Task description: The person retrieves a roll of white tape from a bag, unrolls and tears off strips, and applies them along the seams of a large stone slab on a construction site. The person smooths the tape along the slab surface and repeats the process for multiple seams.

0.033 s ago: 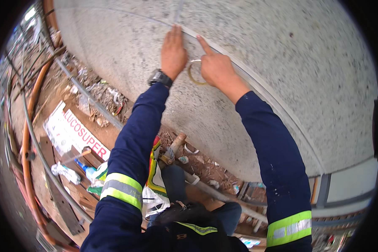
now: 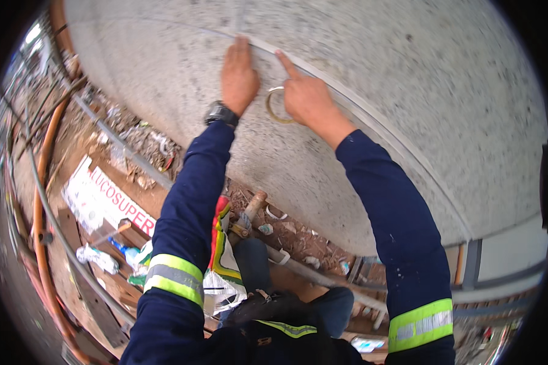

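My left hand (image 2: 240,79), with a dark watch (image 2: 221,114) at its wrist, lies flat on the speckled grey wall (image 2: 371,67). Its fingers are stretched out and together, their tips at a thin groove (image 2: 341,88) that carries a pale strip. Just to the right, the index finger of my right hand (image 2: 310,100) points out and presses along the same line. The other fingers of that hand are curled round the edge of a roll of tape (image 2: 270,108), whose ring sticks out on the left; part of it is hidden behind the hand.
Metal pipes (image 2: 119,143) and an orange pipe (image 2: 41,182) run along the left. Below lie wooden planks (image 2: 91,304), a white sign with red lettering (image 2: 112,194), a plastic bottle (image 2: 125,248), a colourful sack (image 2: 224,267) and rubble. A framed panel (image 2: 511,255) stands at right.
The view has shifted slightly, so the wall and both hands appear a little farther left. Both hands keep their pose at the groove, and the roll of tape stays at my right hand.
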